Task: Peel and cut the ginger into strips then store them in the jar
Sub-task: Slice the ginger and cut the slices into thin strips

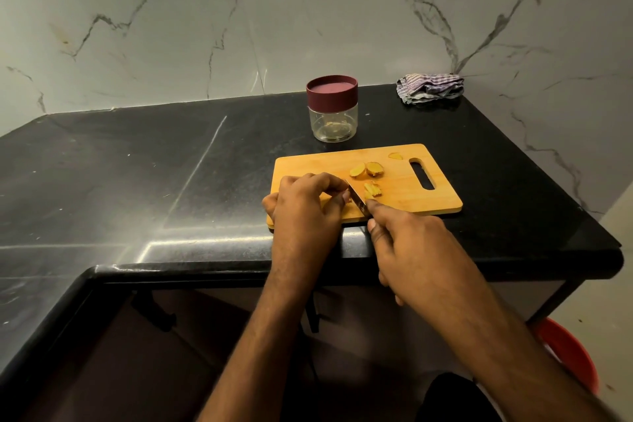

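The left hand [305, 205] pinches a yellow ginger piece [347, 199] on the wooden cutting board [442, 195]; the right hand [407, 243] grips the steel knife [358, 199], best kept clear of curled fingertips.

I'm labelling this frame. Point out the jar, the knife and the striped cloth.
jar [332, 127]: head view, on the clear wall below the maroon lid.
knife [358, 199]: head view, on the bare blade between the two hands.
striped cloth [430, 87]: head view, on the middle of the crumpled fabric.
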